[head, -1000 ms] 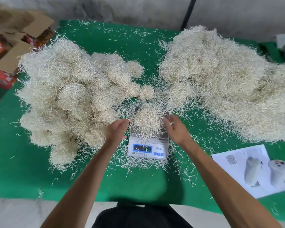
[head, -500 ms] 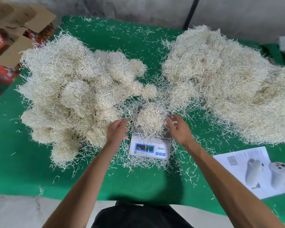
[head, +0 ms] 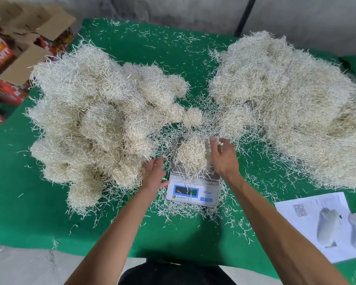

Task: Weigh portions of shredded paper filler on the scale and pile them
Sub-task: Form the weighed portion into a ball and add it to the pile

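Green felt table (head: 132, 233) against a bare grey wall. Scale (head: 193, 192) sits at centre with a portion of shredded paper (head: 191, 155) on its pan. Weighed pile (head: 95, 124) at 9 o'clock, bulk heap (head: 292, 105) at 3 o'clock. Left hand (head: 155, 173) open just beside the pan, holding nothing. Right hand (head: 224, 157) pinches a few strands at the clump's 3 o'clock edge. Likely featherlight, springy, sheds; cup it from both sides low, squeeze gently.
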Demonstrator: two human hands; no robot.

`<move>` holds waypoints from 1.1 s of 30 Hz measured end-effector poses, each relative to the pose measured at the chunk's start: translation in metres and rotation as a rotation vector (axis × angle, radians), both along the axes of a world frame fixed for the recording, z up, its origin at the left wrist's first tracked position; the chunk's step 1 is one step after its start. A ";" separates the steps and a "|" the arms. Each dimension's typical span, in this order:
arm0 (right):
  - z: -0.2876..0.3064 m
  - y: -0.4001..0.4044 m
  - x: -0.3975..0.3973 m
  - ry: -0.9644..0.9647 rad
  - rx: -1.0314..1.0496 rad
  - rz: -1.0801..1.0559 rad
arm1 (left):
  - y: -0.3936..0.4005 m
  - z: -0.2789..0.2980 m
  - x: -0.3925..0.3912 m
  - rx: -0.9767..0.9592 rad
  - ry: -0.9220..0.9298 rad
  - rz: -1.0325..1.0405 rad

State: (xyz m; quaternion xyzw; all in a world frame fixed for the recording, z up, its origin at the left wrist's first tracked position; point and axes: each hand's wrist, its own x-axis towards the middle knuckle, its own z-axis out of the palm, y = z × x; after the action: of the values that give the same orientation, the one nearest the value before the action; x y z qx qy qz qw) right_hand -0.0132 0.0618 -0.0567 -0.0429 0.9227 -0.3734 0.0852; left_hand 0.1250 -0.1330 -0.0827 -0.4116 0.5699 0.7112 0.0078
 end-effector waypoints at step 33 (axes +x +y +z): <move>0.120 -0.031 -0.036 -0.041 -0.760 0.067 | -0.008 0.131 -0.099 -0.281 0.034 -0.258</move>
State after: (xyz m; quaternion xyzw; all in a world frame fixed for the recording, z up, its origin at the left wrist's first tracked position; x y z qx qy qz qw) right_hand -0.0491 0.0305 0.0636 -0.0942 0.7147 -0.6868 0.0936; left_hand 0.0256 -0.1409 0.0483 -0.3202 0.7116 0.6245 0.0317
